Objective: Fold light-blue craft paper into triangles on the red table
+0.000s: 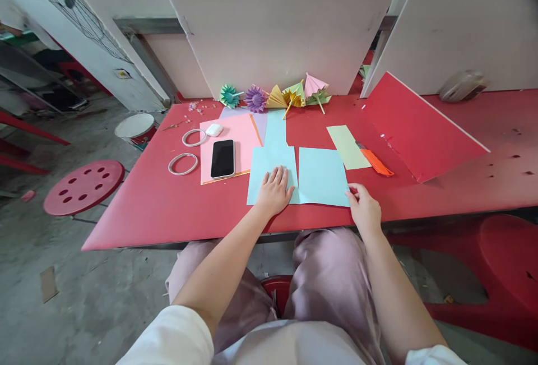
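Note:
Two light blue pieces of paper lie side by side at the table's front, a narrow gap between their upper parts. My left hand (274, 190) rests flat with fingers spread on the left blue paper (269, 160). My right hand (363, 207) pinches the lower right corner of the right blue paper (323, 174) between thumb and fingers. Behind them a light blue strip (276, 129) reaches toward the paper umbrellas. A pale green paper (348, 146) and an orange utility knife (377, 162) lie to the right.
Pink paper (244, 135) carries a phone (222, 158) and a white earbud case (214, 129). Two tape rings (183, 172) lie left. Folded paper umbrellas (256, 98) line the wall. A red board (420, 129) leans at right. A red stool (84, 185) stands left.

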### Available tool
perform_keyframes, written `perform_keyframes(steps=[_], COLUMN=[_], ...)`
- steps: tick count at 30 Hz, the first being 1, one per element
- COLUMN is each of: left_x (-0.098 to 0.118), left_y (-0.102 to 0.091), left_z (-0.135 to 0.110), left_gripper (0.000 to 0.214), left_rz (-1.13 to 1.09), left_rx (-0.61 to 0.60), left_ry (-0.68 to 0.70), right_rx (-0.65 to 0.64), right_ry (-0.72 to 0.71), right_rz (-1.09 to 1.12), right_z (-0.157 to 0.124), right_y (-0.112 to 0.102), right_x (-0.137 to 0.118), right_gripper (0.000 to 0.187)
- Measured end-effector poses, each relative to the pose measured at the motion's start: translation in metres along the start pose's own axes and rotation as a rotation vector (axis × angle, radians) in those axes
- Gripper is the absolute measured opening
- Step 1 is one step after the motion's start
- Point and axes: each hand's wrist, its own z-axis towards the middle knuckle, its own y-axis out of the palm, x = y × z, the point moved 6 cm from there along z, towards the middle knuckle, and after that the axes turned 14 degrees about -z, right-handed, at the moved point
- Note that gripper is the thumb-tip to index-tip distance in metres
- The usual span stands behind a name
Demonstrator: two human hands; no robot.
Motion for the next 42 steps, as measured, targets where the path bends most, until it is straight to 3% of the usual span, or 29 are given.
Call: perform_keyframes(steps=[42], left_x=[0.0], left_y=[-0.0001], left_z=[0.0], left_gripper=[0.06], left_rz=[-0.017], left_rx=[-0.006], left_ry=[-0.006], right_rx=[-0.017], right_ry=[-0.02], right_rz=[0.059], right_z=[0.0029], right_y=[0.0003], right_x=[0.0042], right_gripper=[0.028])
